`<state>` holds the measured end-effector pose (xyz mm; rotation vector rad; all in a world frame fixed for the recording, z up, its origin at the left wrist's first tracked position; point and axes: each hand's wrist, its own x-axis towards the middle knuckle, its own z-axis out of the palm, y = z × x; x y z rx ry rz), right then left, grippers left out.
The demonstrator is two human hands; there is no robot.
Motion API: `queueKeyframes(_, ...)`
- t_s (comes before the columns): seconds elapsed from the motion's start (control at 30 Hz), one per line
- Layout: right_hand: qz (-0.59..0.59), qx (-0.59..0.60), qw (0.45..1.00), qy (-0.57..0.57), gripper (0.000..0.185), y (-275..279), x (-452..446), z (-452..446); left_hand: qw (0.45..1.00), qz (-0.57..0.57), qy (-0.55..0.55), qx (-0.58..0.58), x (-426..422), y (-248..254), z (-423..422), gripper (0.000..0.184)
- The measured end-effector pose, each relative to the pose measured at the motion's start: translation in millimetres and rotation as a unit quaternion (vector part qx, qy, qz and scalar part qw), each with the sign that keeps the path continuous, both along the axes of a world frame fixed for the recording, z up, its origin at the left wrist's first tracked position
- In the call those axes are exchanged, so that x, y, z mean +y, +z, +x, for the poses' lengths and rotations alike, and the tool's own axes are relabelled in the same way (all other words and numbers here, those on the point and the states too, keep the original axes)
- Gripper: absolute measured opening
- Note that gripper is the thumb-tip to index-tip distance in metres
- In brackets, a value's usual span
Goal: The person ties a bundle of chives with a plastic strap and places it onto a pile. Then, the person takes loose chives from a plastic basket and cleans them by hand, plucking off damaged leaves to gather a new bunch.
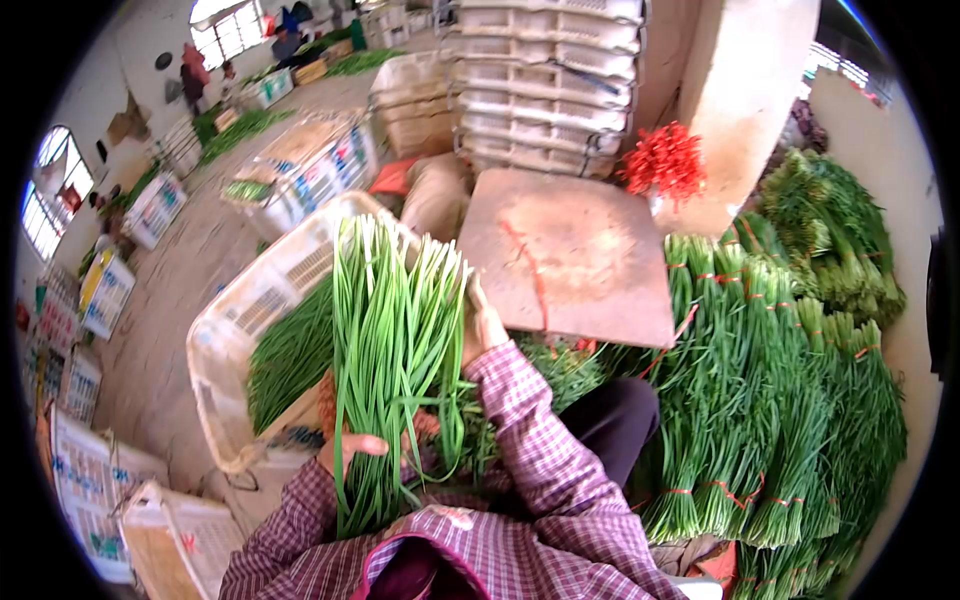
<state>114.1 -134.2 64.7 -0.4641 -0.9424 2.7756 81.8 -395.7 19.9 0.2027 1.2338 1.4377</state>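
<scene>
A loose bunch of garlic chives (395,350) is held up in front of my chest, pale cut ends at the top and green leaves hanging down. My left hand (352,450) is closed around its lower left part, thumb lying across the leaves. My right hand (484,322) presses along the upper right side of the bunch; some of its fingers are hidden behind the stalks. Behind the bunch stands a white plastic crate (225,345) with more chives (290,350) in it. A worn square board (575,250) lies just beyond my right hand.
Tied bundles of chives (740,400) are piled at my right. Red ties (664,163) hang by a pillar (755,110). Stacked white crates (545,90) rise behind the board. More crates (310,160) stand across the floor, with people in the far background.
</scene>
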Motion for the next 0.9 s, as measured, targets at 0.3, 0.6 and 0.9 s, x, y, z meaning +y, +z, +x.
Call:
queueKeyframes(0.3, 0.001, 0.102, 0.995, -0.017, 0.096, -40, 24, 5, 0.993, 0.051, 0.018, 0.109, 48, 1, 40, 0.054)
queueKeyframes(0.6, -0.006, 0.126, 0.986, 0.113, 0.076, -72, 25, -24, 0.989, 0.038, -0.037, 0.141, 38, 1, 37, 0.059)
queueKeyframes(0.9, 0.008, 0.110, 0.989, 0.097, 0.070, -59, 17, -23, 0.909, 0.009, -0.236, 0.344, -13, 21, -49, 0.089)
